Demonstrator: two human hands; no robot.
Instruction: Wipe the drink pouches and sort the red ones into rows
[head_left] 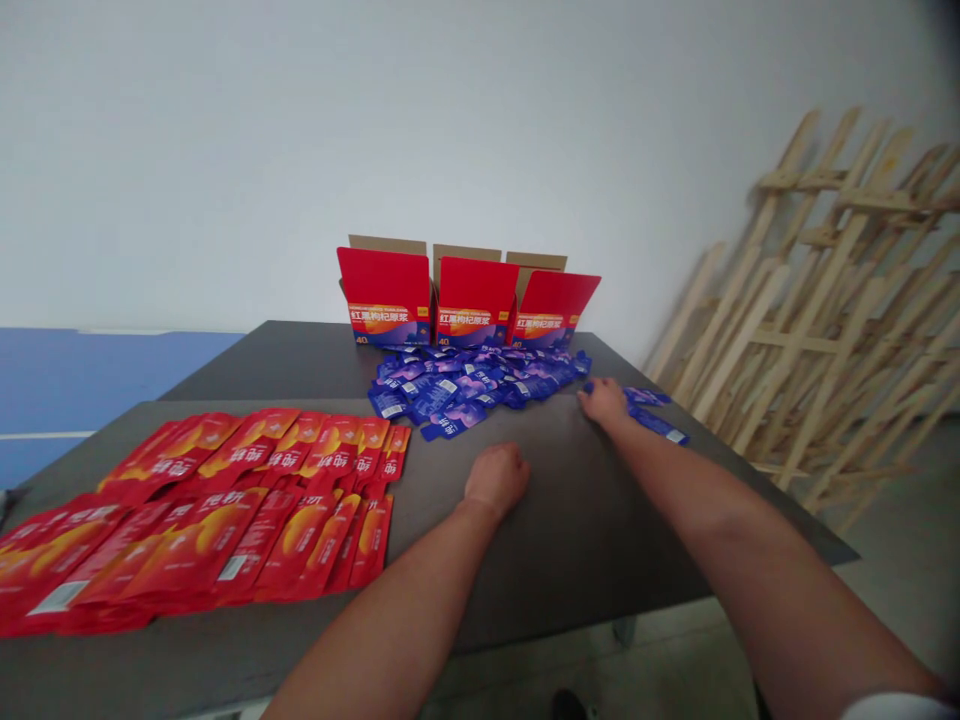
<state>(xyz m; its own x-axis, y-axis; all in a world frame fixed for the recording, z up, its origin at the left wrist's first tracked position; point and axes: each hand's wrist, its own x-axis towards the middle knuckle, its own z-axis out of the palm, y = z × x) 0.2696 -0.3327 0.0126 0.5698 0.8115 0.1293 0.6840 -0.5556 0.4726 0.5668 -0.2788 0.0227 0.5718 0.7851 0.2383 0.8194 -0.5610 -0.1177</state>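
My left hand (pixel 497 479) rests as a closed fist on the dark table, between the red pouches and the blue sachets, and nothing sticks out of it. Farther forward and right, my right hand (pixel 604 403) has its fingers curled, with a bit of a blue sachet (pixel 589 387) showing at the fingertips. Just right of that hand, a few blue sachets (pixel 657 424) lie flat, partly behind the wrist. A loose heap of blue sachets (pixel 472 385) spreads to the left of my right hand.
Three open red cartons (pixel 390 290) stand in a row behind the heap, flaps up. Overlapping red pouches (pixel 217 530) lie in two rows on the left of the table (pixel 555 540). Wooden easels (pixel 817 300) lean against the wall beyond the right edge.
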